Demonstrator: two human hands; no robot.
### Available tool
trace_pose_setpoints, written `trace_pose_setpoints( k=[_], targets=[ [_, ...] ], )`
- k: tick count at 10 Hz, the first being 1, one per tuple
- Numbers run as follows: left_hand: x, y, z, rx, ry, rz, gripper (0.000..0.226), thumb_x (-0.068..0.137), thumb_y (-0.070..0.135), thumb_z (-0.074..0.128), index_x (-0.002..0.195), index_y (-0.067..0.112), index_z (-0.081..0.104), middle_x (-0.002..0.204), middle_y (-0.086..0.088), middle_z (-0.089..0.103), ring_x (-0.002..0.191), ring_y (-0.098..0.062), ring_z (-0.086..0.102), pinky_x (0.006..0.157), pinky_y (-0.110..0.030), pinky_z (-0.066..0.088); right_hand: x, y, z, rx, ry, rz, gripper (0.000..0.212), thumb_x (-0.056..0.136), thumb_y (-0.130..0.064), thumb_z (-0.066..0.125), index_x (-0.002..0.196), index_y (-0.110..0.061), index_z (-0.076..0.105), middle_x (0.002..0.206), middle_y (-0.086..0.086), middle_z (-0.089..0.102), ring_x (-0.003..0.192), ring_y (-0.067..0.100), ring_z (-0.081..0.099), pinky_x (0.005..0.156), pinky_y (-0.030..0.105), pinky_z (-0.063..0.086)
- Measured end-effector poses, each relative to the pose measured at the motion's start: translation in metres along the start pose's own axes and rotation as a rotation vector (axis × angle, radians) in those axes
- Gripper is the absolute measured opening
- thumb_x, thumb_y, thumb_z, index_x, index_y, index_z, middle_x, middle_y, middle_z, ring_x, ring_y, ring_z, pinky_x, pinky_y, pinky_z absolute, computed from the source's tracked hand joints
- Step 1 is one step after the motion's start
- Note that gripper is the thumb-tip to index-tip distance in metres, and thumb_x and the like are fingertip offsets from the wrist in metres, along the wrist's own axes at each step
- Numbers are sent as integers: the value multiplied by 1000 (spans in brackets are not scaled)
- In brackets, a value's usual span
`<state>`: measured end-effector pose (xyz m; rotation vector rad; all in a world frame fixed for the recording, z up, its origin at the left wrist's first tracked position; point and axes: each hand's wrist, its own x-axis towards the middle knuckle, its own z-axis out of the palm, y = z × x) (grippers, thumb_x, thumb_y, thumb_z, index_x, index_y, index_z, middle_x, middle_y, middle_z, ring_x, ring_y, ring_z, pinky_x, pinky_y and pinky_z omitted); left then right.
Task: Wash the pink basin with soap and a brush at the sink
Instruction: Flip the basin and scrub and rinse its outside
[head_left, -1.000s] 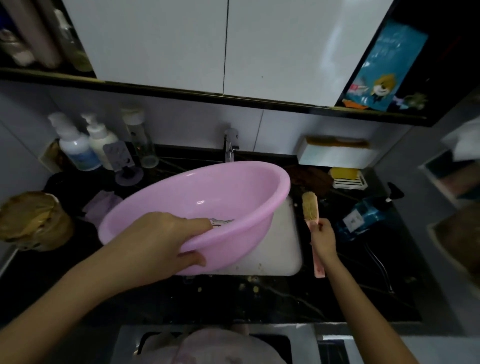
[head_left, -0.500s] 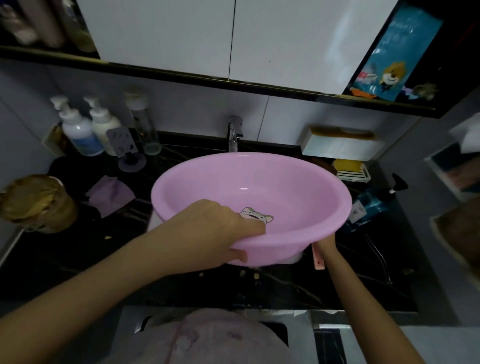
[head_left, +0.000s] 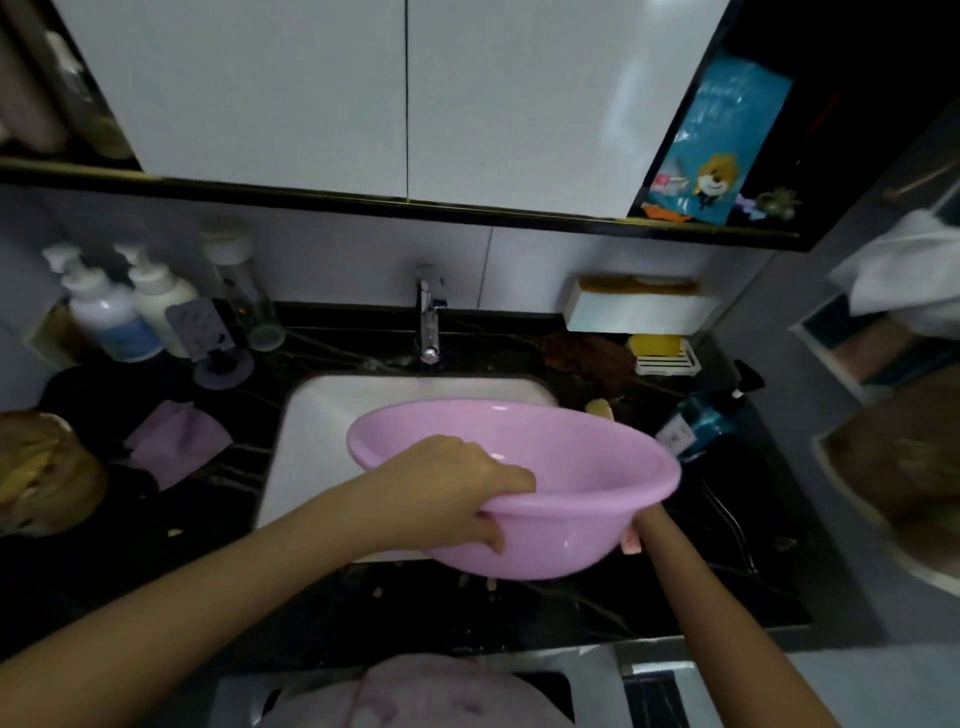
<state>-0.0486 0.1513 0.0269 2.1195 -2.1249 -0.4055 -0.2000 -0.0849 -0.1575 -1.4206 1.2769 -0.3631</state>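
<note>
**Counted contents at the sink.** One pink basin (head_left: 571, 467) is shown held clear above the front right corner of one white sink (head_left: 311, 441), with its mouth turned upward and slightly tilted. The basin is gripped by the left hand (head_left: 447, 493) at the near rim, with fingers curled over the rim to the inside and one digit pressed beneath. The right hand (head_left: 647, 519) is largely hidden behind the basin's right side. Only its heel and wrist are seen, so whether it is open or closed cannot be told.

One brush (head_left: 600, 408) is seen in two parts: a pale head past the far rim and a pink handle end (head_left: 630, 545) just beside the right wrist. One chrome tap (head_left: 428, 322) is mounted behind the sink.

On the black worktop (head_left: 415, 608), four bottles are counted:
- two white pump bottles (head_left: 104, 317) (head_left: 156, 296) and one clear bottle (head_left: 244, 301), standing at the left rear;
- one blue pump bottle (head_left: 711, 415), tilted at the right.

One purple cloth (head_left: 176, 447) lies left of the sink. One yellow soap bar (head_left: 654, 344) rests in one white dish (head_left: 667, 366) at the right rear.
</note>
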Motion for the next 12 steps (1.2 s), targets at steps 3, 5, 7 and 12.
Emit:
trace_pose_setpoints(
  k=[3,5,7,12],
  targets=[
    [1,-45,102,179,-39,-38,67,31,42,91,85,31,53,47,8,57,35,-12,53,33,-13,29,12,1,2,-213,184,-157,31,94,-11,53,124,-4,57,98,9,65,84,20,59,70,27,41],
    [1,-30,124,260,-1,-6,60,25,12,77,79,25,57,43,3,50,33,-17,47,46,-17,12,6,6,8,-231,229,-172,39,95,-10,49,134,-11,46,103,10,63,72,12,56,56,23,41],
    [-10,-37,106,172,165,-53,52,30,8,80,79,24,70,48,5,58,35,-14,49,34,-15,25,8,14,8,-446,266,-188,42,97,-16,46,139,-13,41,133,12,48,108,29,57,79,35,48],
    [-10,-71,180,35,-128,-102,74,77,76,37,119,18,50,102,-3,63,89,-24,62,67,-30,39,-32,-26,44,-328,141,-413,28,90,-5,52,117,-12,48,100,-1,53,76,12,53,64,28,43]
  ],
)
